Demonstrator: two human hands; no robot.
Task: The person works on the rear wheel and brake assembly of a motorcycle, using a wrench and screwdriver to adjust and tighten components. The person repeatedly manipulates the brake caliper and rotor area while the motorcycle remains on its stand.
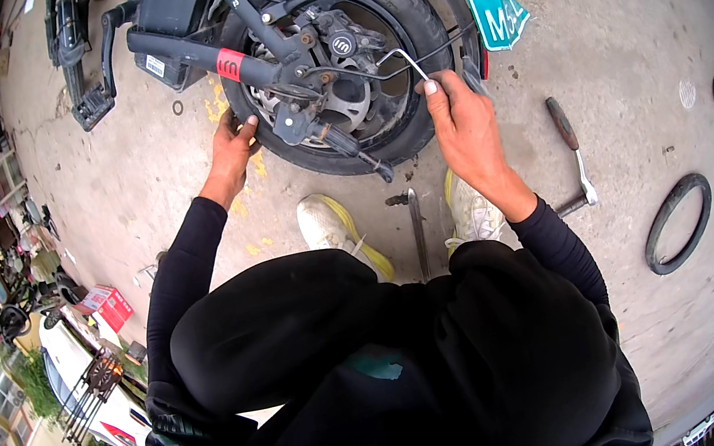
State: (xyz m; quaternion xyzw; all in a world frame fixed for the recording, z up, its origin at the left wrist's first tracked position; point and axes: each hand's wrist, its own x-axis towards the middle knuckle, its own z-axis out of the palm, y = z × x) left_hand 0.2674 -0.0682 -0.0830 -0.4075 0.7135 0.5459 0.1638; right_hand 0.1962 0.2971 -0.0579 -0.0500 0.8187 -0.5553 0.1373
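Note:
An electric bike's rear wheel [425,23] with a black tire is in front of me, the bike lying or leaning low over the concrete. My left hand [229,157] grips the tire's left edge, thumb on the near sidewall and the other fingers partly hidden. Between the thumb and fingers of my right hand [464,129] is a bent, silvery hex key [411,62]. Its far end reaches in beside the hub and the brake caliper [343,43]; whether it sits in a bolt I cannot tell. A brake disc [348,103] shows behind the frame parts.
A ratchet wrench [571,140] with a brown handle lies on the right. Farther right is a loose black tire [678,223]. A metal bar [418,232] lies between my shoes. A torn green plate [496,8] hangs from the bike's rear. Red-and-white boxes [109,307] stand left.

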